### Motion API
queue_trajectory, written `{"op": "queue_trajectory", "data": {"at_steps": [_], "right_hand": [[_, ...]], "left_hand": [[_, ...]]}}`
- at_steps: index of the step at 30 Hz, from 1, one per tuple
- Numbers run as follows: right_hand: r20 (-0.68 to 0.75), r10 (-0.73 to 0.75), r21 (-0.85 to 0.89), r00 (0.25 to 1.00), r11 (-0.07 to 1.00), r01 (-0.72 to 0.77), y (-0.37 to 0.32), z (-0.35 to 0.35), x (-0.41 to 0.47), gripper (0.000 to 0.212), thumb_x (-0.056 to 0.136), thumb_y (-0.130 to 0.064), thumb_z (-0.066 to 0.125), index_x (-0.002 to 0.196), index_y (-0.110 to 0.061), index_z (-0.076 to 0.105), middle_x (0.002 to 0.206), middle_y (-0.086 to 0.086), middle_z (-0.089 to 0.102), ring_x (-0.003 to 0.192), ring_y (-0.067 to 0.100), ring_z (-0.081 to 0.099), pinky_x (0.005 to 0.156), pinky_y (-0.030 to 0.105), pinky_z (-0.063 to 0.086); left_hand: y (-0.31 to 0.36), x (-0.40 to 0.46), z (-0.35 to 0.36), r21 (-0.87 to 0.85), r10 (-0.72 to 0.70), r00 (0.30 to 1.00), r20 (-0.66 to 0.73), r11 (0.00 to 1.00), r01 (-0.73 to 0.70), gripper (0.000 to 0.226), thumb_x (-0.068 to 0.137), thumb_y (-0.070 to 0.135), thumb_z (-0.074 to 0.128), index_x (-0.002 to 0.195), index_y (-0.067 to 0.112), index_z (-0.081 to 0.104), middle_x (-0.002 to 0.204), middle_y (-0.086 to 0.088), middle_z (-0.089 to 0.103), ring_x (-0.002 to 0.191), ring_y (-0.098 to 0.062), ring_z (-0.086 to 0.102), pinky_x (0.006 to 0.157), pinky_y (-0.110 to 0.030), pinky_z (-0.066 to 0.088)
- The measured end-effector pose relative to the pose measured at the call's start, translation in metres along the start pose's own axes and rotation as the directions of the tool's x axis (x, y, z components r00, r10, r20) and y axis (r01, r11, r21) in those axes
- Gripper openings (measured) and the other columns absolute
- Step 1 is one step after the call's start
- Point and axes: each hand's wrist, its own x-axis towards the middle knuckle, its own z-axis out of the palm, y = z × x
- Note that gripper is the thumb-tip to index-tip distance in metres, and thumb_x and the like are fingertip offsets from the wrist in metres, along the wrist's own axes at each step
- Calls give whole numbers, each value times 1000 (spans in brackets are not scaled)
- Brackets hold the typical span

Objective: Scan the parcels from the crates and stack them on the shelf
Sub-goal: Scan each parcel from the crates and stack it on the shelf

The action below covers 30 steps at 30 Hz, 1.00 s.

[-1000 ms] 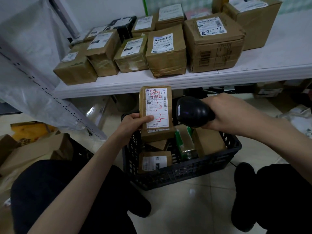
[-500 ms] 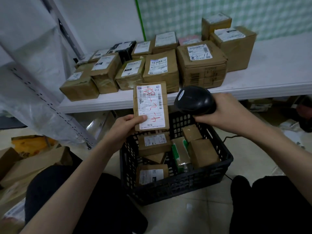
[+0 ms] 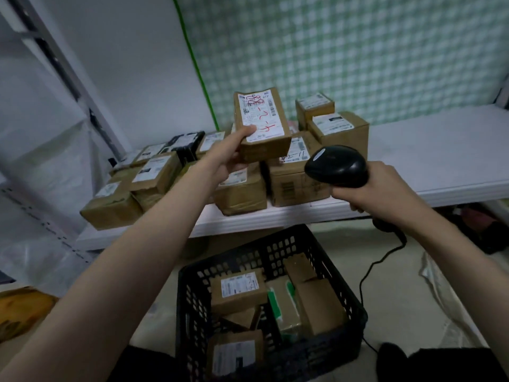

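My left hand [image 3: 228, 157] grips a small brown parcel [image 3: 263, 125] by its lower left corner; its white label with red handwriting faces me. The parcel is raised above the row of brown parcels [image 3: 242, 188] standing on the white shelf [image 3: 440, 150]. My right hand [image 3: 377, 188] holds a black barcode scanner [image 3: 337, 166] just right of and below the held parcel, its cable trailing down to the floor. Below sits the black plastic crate [image 3: 316, 241] with several more parcels [image 3: 238, 288] inside.
The shelf's right half is bare white board. A perforated metal upright [image 3: 41, 213] draped in plastic sheeting runs down the left. Cardboard and yellow packaging [image 3: 22, 310] lie on the floor at lower left. Dark items sit under the shelf at right.
My left hand has lifted the labelled parcel from over the crate up to shelf height. The scanner hand rose a little and stays beside it. My view tilted upward.
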Motion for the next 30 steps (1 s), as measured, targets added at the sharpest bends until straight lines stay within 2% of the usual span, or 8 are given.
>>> {"op": "queue_trajectory", "data": {"at_steps": [2,5,7,11,18,23,26,30], "right_hand": [[-16,14,7,1000,1000,-14,6,-3,11,20,80,-17,79,67,-9,66,53,4,64,43,2,57,44,11,42],[-33,31,20,999,999,-30,13,-5,23,18,78,-20,80,72,-8,69,55,2,65,47,5,60,49,16,46],[-44,44,27,998,999,-42,15,-8,30,18,78,-24,81,74,-10,69,59,2,65,54,8,61,54,21,47],[-66,61,35,996,998,-59,19,-15,38,19,76,-27,81,70,-18,66,57,-4,63,56,3,60,50,13,44],[-77,84,59,994,995,-79,26,-15,41,24,73,-28,81,62,-22,60,51,-16,61,60,5,63,48,12,42],[-69,75,90,995,994,-69,26,-11,42,21,75,-27,81,66,-23,62,56,-17,63,66,5,65,48,10,43],[-51,66,64,997,996,-62,22,-6,38,20,75,-26,80,67,-24,62,53,-11,63,63,8,65,50,12,44],[-9,35,39,999,999,-34,12,0,25,19,79,-27,80,73,-27,62,63,-9,63,66,5,63,58,19,48]], "left_hand": [[12,32,19,15,-13,1000,-13,1000,13,42,95,40,69,127,14,62,143,-12,60,35,0,50,80,-32,61],[28,79,43,75,-38,997,-67,996,43,38,98,41,64,125,16,60,119,0,71,52,-5,54,56,-21,53],[35,109,51,98,-61,995,-81,993,69,33,98,45,63,116,19,59,97,1,64,72,-10,55,74,-27,51],[37,178,59,103,-84,988,-129,990,98,51,92,49,68,131,18,57,119,-8,65,99,-22,62,80,-39,51],[34,227,82,253,-112,982,-150,956,148,46,99,43,63,134,16,52,97,-7,61,77,-22,61,47,-37,50],[23,249,82,315,-72,976,-205,939,135,44,93,51,66,120,18,55,122,-7,64,98,-28,65,79,-41,55],[30,223,75,414,41,973,-225,908,58,48,94,53,64,121,14,55,129,-8,60,108,-29,61,84,-38,52],[35,156,56,709,233,956,-176,704,-41,60,98,51,58,134,2,56,129,-11,59,121,-31,59,84,-34,48]]}}
